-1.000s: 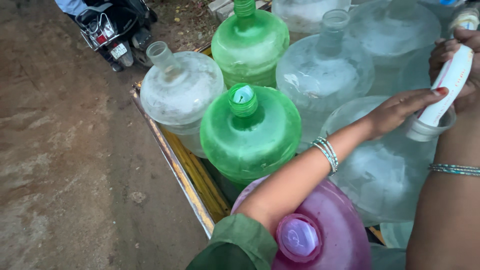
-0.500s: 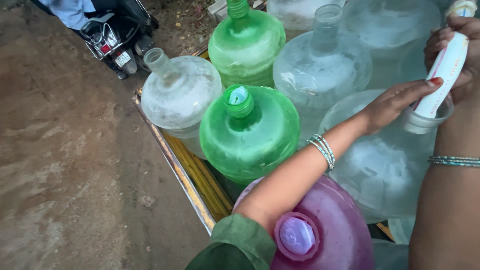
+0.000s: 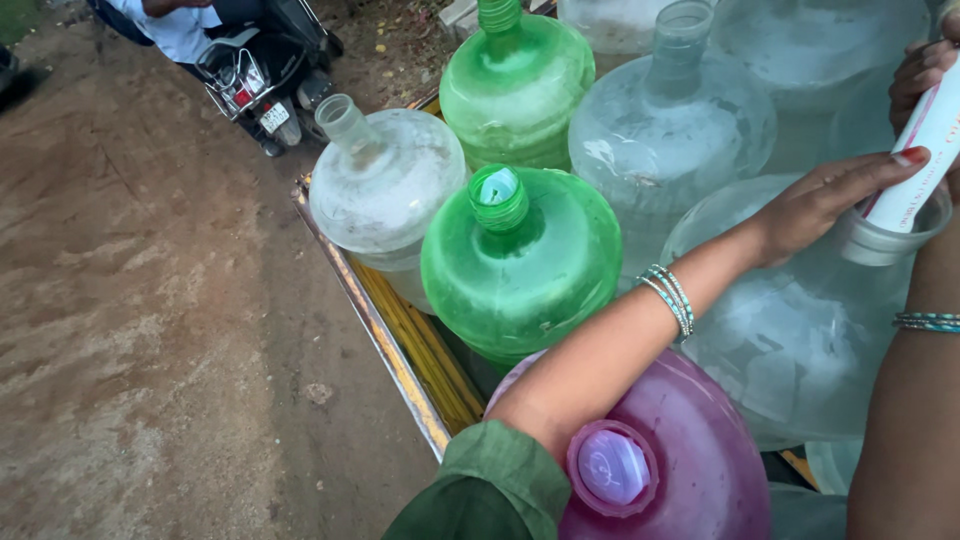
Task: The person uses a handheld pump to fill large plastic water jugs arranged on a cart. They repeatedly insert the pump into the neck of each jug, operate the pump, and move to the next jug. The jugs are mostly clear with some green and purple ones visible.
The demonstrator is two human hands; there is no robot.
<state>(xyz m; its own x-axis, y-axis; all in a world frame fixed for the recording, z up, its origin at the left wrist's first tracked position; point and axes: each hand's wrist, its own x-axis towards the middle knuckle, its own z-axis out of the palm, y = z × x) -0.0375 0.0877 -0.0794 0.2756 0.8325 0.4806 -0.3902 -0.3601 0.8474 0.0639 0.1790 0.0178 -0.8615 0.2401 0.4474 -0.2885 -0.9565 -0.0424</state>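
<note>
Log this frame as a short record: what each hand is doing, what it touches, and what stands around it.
setting: cart bed packed with large water jugs, beside a dirt road
left hand: fingers resting on the open neck of a clear jug
right hand: grip closed around a white tube pointed into that neck
capped jugs: green jug, pink jug
uncapped jug: frosted jug
background: parked scooter
</note>
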